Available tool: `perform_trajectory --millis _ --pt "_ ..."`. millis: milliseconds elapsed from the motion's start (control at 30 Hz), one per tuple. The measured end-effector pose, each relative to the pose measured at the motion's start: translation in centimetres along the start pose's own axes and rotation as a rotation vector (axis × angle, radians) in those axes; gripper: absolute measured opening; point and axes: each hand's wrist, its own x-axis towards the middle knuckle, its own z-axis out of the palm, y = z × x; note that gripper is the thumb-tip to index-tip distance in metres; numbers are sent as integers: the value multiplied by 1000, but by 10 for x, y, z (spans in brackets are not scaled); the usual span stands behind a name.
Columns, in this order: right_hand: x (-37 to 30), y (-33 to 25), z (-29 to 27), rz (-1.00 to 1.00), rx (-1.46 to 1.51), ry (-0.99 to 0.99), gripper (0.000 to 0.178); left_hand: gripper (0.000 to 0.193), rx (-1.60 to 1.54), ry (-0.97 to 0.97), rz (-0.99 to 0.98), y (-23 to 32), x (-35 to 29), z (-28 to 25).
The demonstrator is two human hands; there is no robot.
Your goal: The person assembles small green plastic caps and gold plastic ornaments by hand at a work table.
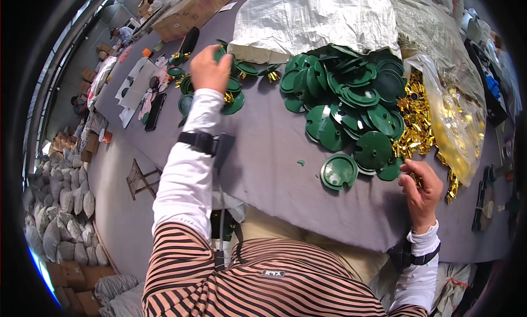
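Observation:
My left hand (pixel 211 70) reaches to the far left of the table, its fingers curled at a round green plastic disc (pixel 219 53) that shows between thumb and forefinger. Around that hand lie several green discs with gold clips fixed to them, one being the green disc (pixel 234 103) beside my wrist. My right hand (pixel 422 192) is low over the table at the right, fingers bent and drawn together; what they hold is too small to tell. Close by it are a large heap of notched green discs (pixel 374 150) and a pile of shiny gold metal clips (pixel 414 119).
A white woven sack (pixel 315 20) lies behind the disc heap. A clear plastic bag (pixel 458 136) spills the gold clips. A black phone (pixel 155 111) and white sheets (pixel 133 89) rest at the left. A cardboard box (pixel 192 12) stands at the far edge. A folding stool (pixel 144 178) stands on the floor.

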Motion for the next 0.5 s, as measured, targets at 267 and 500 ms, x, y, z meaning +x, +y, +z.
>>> perform_trajectory --millis 267,500 --pt "-6 8 -8 223 195 109 22 15 178 -145 124 15 -31 101" --pt "5 7 -12 189 276 294 33 21 429 272 243 -38 33 51"
